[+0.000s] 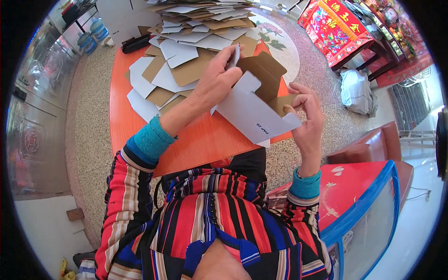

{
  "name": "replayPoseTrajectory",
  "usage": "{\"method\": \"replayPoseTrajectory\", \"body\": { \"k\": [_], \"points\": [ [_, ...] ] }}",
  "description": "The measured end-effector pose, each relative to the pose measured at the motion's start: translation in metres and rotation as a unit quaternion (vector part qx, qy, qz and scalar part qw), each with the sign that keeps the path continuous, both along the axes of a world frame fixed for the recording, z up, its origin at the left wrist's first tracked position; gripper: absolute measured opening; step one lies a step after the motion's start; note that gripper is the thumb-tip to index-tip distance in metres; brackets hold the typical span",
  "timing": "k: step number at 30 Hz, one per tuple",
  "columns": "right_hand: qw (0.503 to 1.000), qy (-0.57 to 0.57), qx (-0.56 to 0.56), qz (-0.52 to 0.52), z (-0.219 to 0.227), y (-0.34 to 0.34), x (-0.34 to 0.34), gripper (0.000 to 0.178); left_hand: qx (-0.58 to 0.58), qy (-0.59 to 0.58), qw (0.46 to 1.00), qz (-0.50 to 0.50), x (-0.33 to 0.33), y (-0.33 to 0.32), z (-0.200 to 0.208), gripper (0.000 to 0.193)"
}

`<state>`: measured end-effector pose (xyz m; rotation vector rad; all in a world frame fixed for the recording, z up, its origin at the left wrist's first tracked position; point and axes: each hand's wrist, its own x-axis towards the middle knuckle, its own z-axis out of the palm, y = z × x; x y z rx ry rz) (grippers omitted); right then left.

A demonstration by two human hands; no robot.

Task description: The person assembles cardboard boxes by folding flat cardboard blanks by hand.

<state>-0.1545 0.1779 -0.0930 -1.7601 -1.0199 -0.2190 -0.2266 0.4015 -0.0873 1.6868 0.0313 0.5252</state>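
A flat cardboard box blank [254, 105], white outside and brown inside, is held above the front of an orange table [126, 116], partly folded. My left hand [217, 77] grips its upper flap from the left. At the blank's right edge, my right hand [305, 116] pinches a brown side flap. Both forearms wear striped sleeves with teal cuffs.
A big heap of flat white and brown box blanks [186, 42] covers the far half of the table. A red and blue bin [364, 200] stands at my right. A red embroidered cloth [336, 28] hangs far right, and water jugs [93, 32] stand far left on the speckled floor.
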Motion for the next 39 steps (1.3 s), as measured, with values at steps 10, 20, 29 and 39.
{"method": "replayPoseTrajectory", "body": {
  "k": [10,20,29,39],
  "points": [
    [0.960,0.262,0.088,-0.050,-0.004,0.022,-0.002,0.035,-0.122,-0.056,0.991,-0.019,0.002,-0.001,-0.006,0.050],
    [0.956,0.263,0.083,-0.099,-0.013,0.029,0.014,0.036,-0.101,0.040,0.993,-0.035,-0.001,0.000,-0.001,0.046],
    [0.971,0.202,0.085,-0.097,-0.009,0.033,0.015,0.036,-0.091,-0.020,0.995,-0.031,-0.006,-0.003,-0.013,0.038],
    [0.947,0.263,0.183,-0.004,0.054,0.055,0.011,0.035,-0.083,-0.080,0.991,0.073,-0.029,-0.005,0.063,0.041]
  ]
}}
